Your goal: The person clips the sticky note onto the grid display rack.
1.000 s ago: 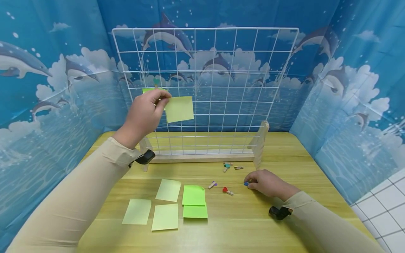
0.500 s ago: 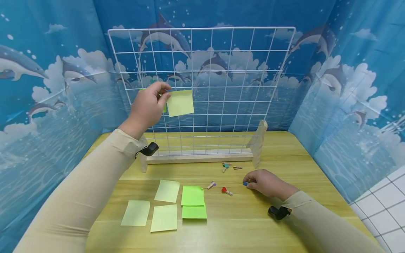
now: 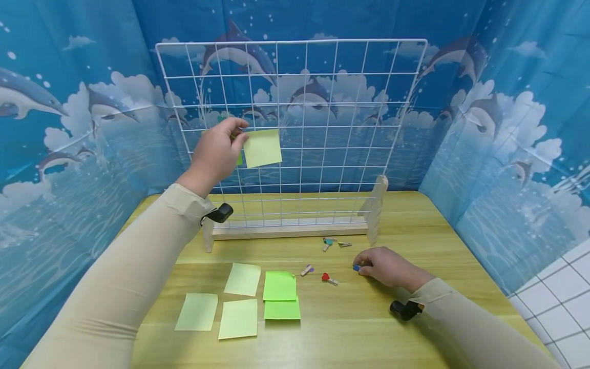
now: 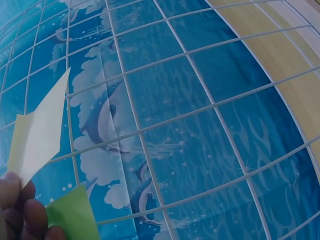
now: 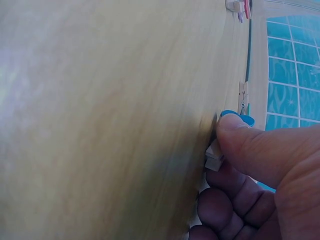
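My left hand [image 3: 220,151] is raised at the white wire grid [image 3: 369,102] and pinches a pale yellow sticky note [image 3: 262,147] by its left edge, flat against the wires. A green note [image 4: 75,215] hangs on the grid just behind my fingers [image 4: 22,212]. The yellow note [image 4: 37,130] shows edge-on in the left wrist view. My right hand [image 3: 384,266] rests on the wooden table [image 3: 415,220] and pinches a small wooden clip with a blue head [image 3: 357,267], thumb on top [image 5: 250,145] of the clip [image 5: 220,150].
Several yellow and green sticky notes [image 3: 244,302] lie on the near table. Loose small clips lie in front of the grid's wooden base [image 3: 290,229]: red-headed [image 3: 328,278], purple [image 3: 307,269], teal [image 3: 328,242]. Blue dolphin curtains enclose the table.
My left hand lifted the yellow note a little higher on the grid. The right hand stayed in place on the blue-headed clip.
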`<state>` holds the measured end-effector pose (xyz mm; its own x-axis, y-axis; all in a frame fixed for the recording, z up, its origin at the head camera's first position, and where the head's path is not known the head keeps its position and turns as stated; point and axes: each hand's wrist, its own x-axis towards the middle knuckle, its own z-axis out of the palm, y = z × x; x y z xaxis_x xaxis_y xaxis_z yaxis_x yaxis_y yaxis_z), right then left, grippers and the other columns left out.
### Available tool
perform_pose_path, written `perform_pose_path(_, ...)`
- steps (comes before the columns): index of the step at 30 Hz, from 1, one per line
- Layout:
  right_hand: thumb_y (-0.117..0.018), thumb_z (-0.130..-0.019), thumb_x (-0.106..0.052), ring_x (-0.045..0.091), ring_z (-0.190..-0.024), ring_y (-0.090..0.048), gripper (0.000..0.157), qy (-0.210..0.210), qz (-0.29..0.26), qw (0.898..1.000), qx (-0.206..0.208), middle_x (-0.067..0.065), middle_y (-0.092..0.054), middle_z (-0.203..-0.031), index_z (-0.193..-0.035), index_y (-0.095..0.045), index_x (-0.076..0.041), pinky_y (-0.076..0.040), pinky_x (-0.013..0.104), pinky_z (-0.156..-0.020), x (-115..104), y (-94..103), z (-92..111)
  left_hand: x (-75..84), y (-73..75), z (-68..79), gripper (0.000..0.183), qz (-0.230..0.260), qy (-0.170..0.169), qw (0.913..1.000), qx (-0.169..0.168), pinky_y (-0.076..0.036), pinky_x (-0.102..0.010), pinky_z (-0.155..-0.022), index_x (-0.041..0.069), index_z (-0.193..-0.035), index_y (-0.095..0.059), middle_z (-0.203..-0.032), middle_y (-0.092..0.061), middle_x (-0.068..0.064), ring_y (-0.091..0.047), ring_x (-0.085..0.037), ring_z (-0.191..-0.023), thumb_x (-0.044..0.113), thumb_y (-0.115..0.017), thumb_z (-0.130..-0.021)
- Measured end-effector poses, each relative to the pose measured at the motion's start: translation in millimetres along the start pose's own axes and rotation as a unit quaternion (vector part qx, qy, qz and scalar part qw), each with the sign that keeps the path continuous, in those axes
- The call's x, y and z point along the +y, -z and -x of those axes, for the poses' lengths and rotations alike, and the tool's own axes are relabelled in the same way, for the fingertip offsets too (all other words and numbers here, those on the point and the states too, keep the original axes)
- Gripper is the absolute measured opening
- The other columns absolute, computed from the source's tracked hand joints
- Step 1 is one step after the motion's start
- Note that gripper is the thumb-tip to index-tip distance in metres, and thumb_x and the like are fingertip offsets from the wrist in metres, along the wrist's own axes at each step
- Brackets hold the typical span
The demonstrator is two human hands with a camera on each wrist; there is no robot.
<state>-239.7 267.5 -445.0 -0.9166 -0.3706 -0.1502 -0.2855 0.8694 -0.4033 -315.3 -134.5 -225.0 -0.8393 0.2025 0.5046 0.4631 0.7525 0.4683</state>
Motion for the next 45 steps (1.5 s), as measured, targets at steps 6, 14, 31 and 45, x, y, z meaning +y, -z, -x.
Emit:
perform_pose_path(6, -0.076, -0.097, -0.018, 0.009, -0.081, -0.059, 0.016, -0.006, 0.001, 1.000, -0.002, -0.007, -0.073, -0.095, -0.113, -0.078, -0.016, -0.056, 0.037, -0.080, -0.7, -0.7, 0.4, -1.5, -0.9, -0.3, 0.035, 0.012, -0.003, 0.9999, 0.011, -0.048, -0.039, -0.076, 0.012, -0.143, -0.060, -0.127, -0.069, -0.010, -0.062, -0.026, -0.092, 0.027, -0.050, -0.113)
perform_pose_path(14, -0.076, -0.098, -0.018, 0.009, -0.082, -0.059, 0.015, -0.011, -0.001, 1.000, -0.004, -0.007, -0.073, -0.095, -0.112, -0.078, -0.016, -0.056, 0.038, -0.081, -1.0, -0.6, 0.2, -8.9, 4.2, 3.1, 0.034, 0.030, -0.015, 0.9991, 0.024, -0.051, -0.040, -0.077, 0.011, -0.143, -0.061, -0.128, -0.068, -0.012, -0.063, -0.028, -0.097, 0.025, -0.049, -0.113)
perform_pose_path(31, -0.075, -0.098, -0.018, 0.009, -0.083, -0.060, 0.015, -0.008, 0.002, 1.000, -0.003, -0.007, -0.074, -0.097, -0.113, -0.078, -0.016, -0.057, 0.039, -0.083, -2.3, 0.4, 2.2, -6.4, 2.0, -6.0, 0.044, -0.002, 0.010, 0.9999, -0.013, -0.050, -0.040, -0.076, 0.017, -0.155, -0.052, -0.127, -0.069, -0.011, -0.063, -0.027, -0.096, 0.030, -0.048, -0.114)
perform_pose_path(45, -0.074, -0.099, -0.017, 0.007, -0.087, -0.064, 0.017, 0.003, -0.002, 1.000, -0.001, -0.007, -0.076, -0.101, -0.115, -0.078, -0.015, -0.058, 0.042, -0.087, 0.0, -0.3, 2.7, -1.5, 1.6, -12.5, 0.045, -0.040, 0.040, 0.9975, -0.042, -0.040, -0.035, -0.054, 0.024, -0.157, -0.053, -0.127, -0.071, -0.006, -0.046, -0.023, -0.053, 0.034, -0.049, -0.113)
